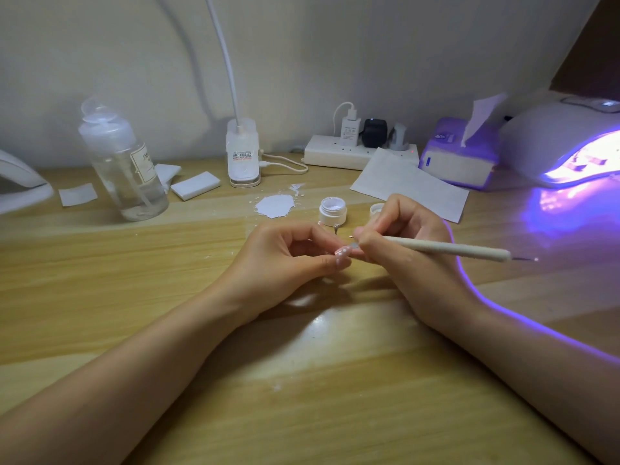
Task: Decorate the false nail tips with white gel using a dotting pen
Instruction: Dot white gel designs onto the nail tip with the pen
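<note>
At the wooden desk's (100,297) centre, the left hand (285,263) pinches a small pale false nail tip (343,252) dotted white. The right hand (402,243), touching it at three o'clock, grips a slim matte white dotting pen (446,249). An open round white gel jar (332,211) sits at twelve o'clock. The clear plastic bottle's (127,169) label is unreadable.

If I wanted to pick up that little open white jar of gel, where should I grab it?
Grip the gel jar by its round side wall, coming down from above with fingers on the left and right. It stands upright with its lid off, so stay off the open top; both hands work just in front.
</note>
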Motion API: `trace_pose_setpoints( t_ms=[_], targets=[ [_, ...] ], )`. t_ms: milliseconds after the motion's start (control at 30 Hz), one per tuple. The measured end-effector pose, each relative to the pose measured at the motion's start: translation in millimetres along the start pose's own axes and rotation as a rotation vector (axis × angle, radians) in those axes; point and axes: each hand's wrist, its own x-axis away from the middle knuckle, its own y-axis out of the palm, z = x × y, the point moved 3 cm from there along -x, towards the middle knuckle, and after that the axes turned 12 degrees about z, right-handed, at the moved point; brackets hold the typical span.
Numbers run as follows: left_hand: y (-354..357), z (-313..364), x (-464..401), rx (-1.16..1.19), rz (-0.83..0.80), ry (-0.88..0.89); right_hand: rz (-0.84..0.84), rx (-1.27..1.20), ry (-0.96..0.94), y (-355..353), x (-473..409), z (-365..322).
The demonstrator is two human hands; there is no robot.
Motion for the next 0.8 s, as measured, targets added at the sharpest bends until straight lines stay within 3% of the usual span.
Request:
trace_pose_setpoints(
  t_ms=[800],
  targets=[
    [0.6,-1.7,0.2,-0.139,0.001,-0.002,-0.032,0.044,0.08,2.2,-4.1,6.7]
  ],
)
